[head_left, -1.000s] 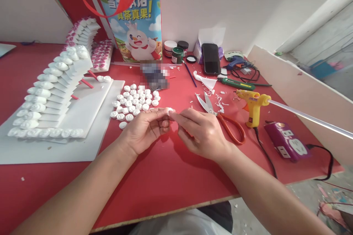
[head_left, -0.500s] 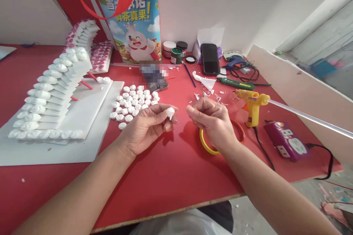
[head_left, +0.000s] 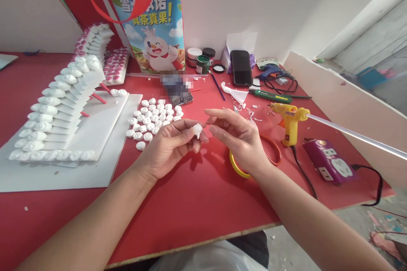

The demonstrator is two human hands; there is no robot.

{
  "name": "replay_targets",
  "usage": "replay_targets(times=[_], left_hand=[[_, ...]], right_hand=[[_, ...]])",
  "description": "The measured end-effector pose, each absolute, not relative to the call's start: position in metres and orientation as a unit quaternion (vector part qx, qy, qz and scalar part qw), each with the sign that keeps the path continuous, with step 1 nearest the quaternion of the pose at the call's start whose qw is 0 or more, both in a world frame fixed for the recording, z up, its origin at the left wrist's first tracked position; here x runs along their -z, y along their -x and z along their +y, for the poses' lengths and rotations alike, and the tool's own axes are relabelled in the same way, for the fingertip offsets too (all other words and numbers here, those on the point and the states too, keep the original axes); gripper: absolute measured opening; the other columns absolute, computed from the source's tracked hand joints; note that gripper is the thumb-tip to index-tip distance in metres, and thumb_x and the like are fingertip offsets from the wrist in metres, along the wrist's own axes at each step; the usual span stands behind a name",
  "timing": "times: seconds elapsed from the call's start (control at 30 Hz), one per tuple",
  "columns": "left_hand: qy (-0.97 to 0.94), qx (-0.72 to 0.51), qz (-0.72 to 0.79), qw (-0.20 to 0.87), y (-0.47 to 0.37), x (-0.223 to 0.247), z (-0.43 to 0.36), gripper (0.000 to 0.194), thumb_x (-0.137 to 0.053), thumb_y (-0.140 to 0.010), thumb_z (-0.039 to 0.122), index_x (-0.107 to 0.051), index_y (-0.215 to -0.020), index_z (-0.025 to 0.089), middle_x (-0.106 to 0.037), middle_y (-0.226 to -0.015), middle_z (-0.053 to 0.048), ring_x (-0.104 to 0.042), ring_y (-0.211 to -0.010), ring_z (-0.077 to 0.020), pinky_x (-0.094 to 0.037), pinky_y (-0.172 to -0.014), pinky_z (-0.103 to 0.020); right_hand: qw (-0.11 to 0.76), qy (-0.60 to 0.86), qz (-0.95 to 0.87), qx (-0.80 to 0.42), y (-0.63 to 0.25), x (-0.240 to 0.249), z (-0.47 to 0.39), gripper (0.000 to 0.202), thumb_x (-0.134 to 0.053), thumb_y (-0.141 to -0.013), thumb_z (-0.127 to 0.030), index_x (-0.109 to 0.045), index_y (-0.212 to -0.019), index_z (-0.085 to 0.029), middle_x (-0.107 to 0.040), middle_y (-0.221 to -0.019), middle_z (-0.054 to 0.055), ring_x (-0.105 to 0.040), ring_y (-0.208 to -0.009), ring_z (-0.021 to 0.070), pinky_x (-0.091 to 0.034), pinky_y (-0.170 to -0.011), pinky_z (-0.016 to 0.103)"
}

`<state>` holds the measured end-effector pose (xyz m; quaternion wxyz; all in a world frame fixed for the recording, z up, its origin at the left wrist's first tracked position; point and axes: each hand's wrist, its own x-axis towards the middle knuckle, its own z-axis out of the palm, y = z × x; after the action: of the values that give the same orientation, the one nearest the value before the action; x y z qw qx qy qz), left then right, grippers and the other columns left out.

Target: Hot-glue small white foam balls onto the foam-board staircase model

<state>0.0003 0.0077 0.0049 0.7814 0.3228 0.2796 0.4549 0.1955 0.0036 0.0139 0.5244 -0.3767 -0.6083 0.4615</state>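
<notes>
Between thumb and fingers, my left hand (head_left: 173,146) grips a small white rosette (head_left: 197,130). Just to its right, my right hand (head_left: 237,137) has its thumb and fingers apart, with nothing seen between them. Behind my left hand lies a group of similar white rosettes (head_left: 154,117) on the red table (head_left: 178,216). At the left stands a stepped white structure (head_left: 68,112) edged with white rosettes, resting on white boards. Part of a yellow and orange ring (head_left: 238,168) shows beneath my right hand.
A yellow glue gun (head_left: 290,120) with a long clear stick stands at the right, beside a purple power socket (head_left: 330,161). Further back are a green cutter (head_left: 272,96), white scraps, two phones, paint jars (head_left: 202,64) and a colourful bag (head_left: 155,29).
My right hand has opened from a pinch, and its fingers have moved slightly left, close to the rosette. My left hand keeps its hold in nearly the same place.
</notes>
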Motion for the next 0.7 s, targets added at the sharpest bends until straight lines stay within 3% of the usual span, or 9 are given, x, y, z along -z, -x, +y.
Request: replay_targets(times=[0.23, 0.7], left_hand=[[-0.310, -0.463, 0.265, 0.787, -0.0020, -0.0048, 0.0100, 0.015, -0.090, -0.082, 0.024, -0.081, -0.083, 0.012, -0.075, -0.077, -0.004, -0.065, -0.060, -0.0083, -0.056, -0.065, -0.017], [-0.300, -0.438, 0.289, 0.796, -0.0018, -0.0003, 0.0099, 0.018, -0.090, -0.081, 0.026, -0.080, -0.082, 0.011, -0.075, -0.076, -0.005, -0.063, -0.059, -0.0082, -0.056, -0.064, -0.017]], right_hand=[[0.507, 0.370, -0.722, -0.292, -0.1916, -0.0154, -0.0005, 0.023, -0.063, -0.098, -0.008, -0.079, -0.109, -0.021, -0.072, -0.098, 0.005, -0.067, -0.092, 0.0157, -0.057, -0.083, 0.032], [0.460, 0.347, -0.804, -0.149, -0.1952, -0.0089, 0.0011, 0.032, -0.056, -0.096, -0.003, -0.077, -0.111, -0.022, -0.071, -0.100, 0.008, -0.071, -0.087, 0.0146, -0.059, -0.076, 0.028]])
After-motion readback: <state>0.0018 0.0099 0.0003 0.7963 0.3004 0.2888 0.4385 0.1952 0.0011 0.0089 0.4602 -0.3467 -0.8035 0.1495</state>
